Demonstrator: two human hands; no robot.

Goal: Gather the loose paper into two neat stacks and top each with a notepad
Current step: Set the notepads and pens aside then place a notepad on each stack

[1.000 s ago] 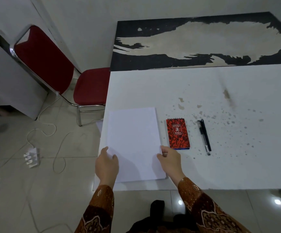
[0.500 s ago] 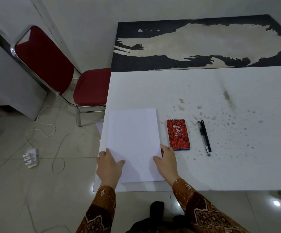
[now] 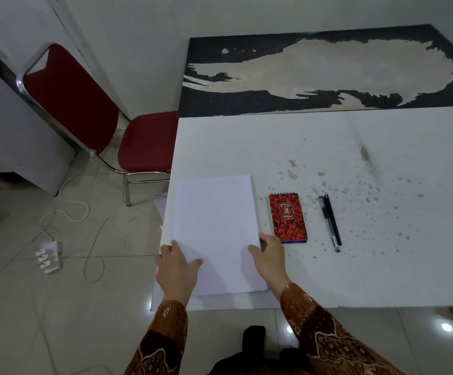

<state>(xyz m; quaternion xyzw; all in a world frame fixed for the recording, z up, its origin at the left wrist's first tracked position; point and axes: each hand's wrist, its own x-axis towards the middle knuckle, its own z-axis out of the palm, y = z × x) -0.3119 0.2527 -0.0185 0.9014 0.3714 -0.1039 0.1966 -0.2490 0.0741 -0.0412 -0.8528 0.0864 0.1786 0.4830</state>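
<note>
Paper stack [image 3: 214,228]: white sheets, squared, lay at the near left corner of the white table [image 3: 355,280]; its left edge ran just inside the table's left edge, its near edge just short of the table's front edge; a stray sheet [image 3: 160,207] showed past the table's left edge, lower down
Left hand [image 3: 178,266]: rested on the stack's near left part, fingers fairly straight and spread a little, thumb lying on the top sheet
Right hand [image 3: 270,258]: was at the stack's right edge, thumb on top of the sheets, fingers bent down along the side; how far they curled under could not be told
Notepad [image 3: 287,217]: red speckled cover, spiral at the far end, lay flat just beside the stack's right edge, apart from it; the right hand's knuckles were near its near left corner
Pen [image 3: 331,221]: black, lay right of the notepad, roughly parallel to it, not touching
Open room: bare stained tabletop stretched to the right and beyond the items
Chair [image 3: 141,142]: red seat, stood off the table's far left corner
</note>
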